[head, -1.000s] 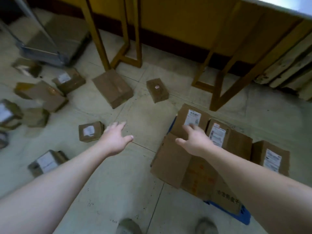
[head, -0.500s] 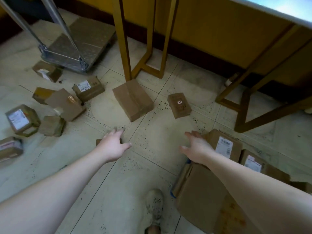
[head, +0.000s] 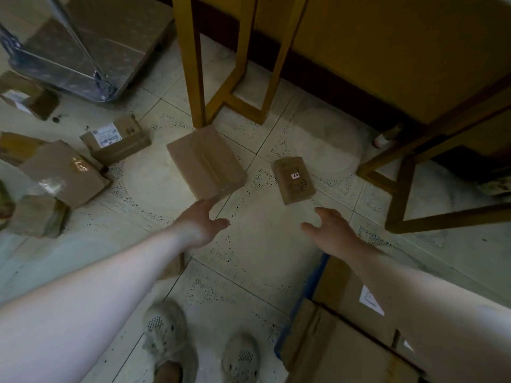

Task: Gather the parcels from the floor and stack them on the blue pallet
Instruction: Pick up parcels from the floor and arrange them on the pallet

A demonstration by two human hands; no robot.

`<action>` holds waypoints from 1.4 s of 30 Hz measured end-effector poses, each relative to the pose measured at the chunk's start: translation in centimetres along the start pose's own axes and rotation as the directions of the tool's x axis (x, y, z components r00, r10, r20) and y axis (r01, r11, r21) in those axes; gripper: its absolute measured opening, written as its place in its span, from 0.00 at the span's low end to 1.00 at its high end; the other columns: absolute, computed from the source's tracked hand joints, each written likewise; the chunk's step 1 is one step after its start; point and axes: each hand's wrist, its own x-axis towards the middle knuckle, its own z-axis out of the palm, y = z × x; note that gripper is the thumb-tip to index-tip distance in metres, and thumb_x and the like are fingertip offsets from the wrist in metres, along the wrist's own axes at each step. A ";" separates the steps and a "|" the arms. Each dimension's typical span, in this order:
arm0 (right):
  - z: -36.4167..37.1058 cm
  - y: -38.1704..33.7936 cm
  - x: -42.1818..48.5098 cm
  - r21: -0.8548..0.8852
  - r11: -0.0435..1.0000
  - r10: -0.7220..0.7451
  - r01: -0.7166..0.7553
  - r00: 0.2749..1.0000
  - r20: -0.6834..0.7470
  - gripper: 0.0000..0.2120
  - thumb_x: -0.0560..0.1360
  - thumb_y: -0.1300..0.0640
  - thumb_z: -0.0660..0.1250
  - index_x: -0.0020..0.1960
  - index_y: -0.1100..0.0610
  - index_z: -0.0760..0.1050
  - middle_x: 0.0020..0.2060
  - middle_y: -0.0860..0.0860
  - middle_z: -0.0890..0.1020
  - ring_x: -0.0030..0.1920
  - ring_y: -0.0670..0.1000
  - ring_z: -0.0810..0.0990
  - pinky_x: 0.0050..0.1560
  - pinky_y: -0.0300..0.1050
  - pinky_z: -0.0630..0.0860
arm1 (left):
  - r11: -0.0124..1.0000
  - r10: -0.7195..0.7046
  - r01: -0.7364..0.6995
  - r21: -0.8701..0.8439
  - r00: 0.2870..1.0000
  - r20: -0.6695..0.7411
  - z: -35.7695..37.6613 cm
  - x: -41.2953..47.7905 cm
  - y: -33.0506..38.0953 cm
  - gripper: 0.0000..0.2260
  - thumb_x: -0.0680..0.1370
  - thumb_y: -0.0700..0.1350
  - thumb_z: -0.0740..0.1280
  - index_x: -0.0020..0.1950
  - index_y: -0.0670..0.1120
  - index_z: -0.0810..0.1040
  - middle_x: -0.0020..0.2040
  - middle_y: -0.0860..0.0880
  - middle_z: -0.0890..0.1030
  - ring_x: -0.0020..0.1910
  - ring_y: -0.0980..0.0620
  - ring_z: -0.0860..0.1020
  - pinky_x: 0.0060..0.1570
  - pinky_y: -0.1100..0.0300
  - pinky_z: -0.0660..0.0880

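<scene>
A large plain brown parcel (head: 206, 161) lies on the tiled floor by a yellow table leg. My left hand (head: 199, 225) is open, its fingertips just short of that parcel's near corner. A small brown parcel (head: 293, 179) with a pink sticker lies to the right. My right hand (head: 331, 230) is open, a little nearer than it and empty. At the bottom right, stacked cardboard parcels (head: 345, 341) cover the blue pallet (head: 313, 280), of which only an edge shows. More parcels lie at the left, among them a labelled one (head: 116, 139) and a taped one (head: 65, 172).
Yellow wooden table legs (head: 193, 64) and a frame (head: 401, 189) stand on the floor ahead and to the right. A metal platform cart (head: 83, 45) sits at the top left. My two shoes (head: 199, 346) are at the bottom centre. Another small parcel (head: 174, 268) shows partly under my left forearm.
I have stepped forward and away from the pallet. Both hands have reached closer to the large and small parcels, which now fill the middle of the view.
</scene>
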 end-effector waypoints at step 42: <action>13.1 8.3 35.7 0.641 0.766 0.134 -0.056 0.988 -0.074 0.05 0.76 0.49 0.67 0.44 0.50 0.76 0.44 0.51 0.81 0.44 0.50 0.80 0.46 0.46 0.78 | 0.930 0.051 0.022 -0.368 0.981 0.188 20.3 41.9 3.5 0.19 0.73 0.57 0.68 0.61 0.56 0.69 0.51 0.51 0.76 0.48 0.50 0.75 0.49 0.51 0.74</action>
